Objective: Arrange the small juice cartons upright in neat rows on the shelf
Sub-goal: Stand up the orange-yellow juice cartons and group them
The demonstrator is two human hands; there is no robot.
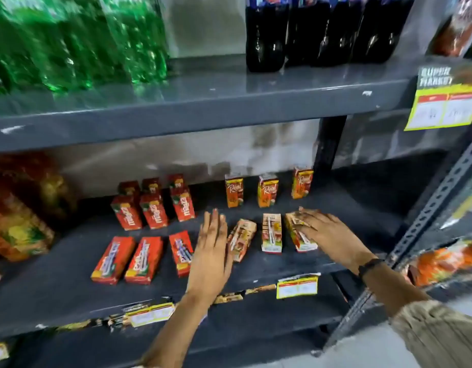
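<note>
Small juice cartons sit on the dark grey middle shelf [70,285]. Three orange cartons [268,190] stand upright at the back right. In front of them three orange cartons lie flat: one tilted [241,239], one in the middle [271,233], one at the right [298,239]. Red cartons [153,211] stand upright in rows left of centre, and three red cartons [143,260] lie flat in front of them. My left hand [211,251] is flat with fingers apart, beside the tilted carton. My right hand [327,229] rests with spread fingers on the rightmost flat carton.
Large juice cartons [17,229] stand at the shelf's left end. Green bottles [70,41] and dark cola bottles [317,30] fill the shelf above. A slotted metal upright [426,221] borders the right side. Yellow price tags [296,286] hang on the shelf's front edge.
</note>
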